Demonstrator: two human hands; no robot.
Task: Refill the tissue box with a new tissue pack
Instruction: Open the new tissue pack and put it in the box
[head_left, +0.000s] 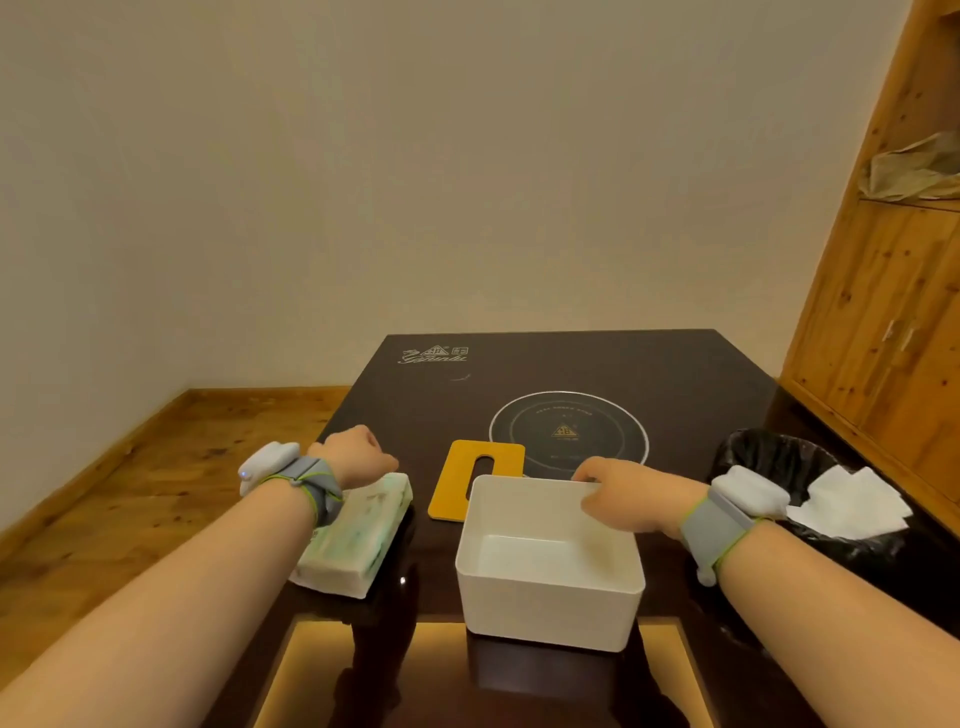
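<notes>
A white tissue box (545, 587) stands open and empty near the front of the dark table (623, 364). Its yellow lid (470, 475) with a slot lies flat just behind it. My right hand (623, 499) grips the box's far right rim, fingers curled over the edge. To the left lies a wrapped tissue pack (358, 540), white with green print. My left hand (356, 457) rests on the pack's far end with its fingers curled down over it. Both wrists wear grey bands with white devices.
A round induction burner ring (569, 431) is set into the table behind the lid. A black-lined waste bin (779, 467) with white tissues in it stands at the right. A wooden cabinet (883, 312) rises at the far right. Wooden floor lies at the left.
</notes>
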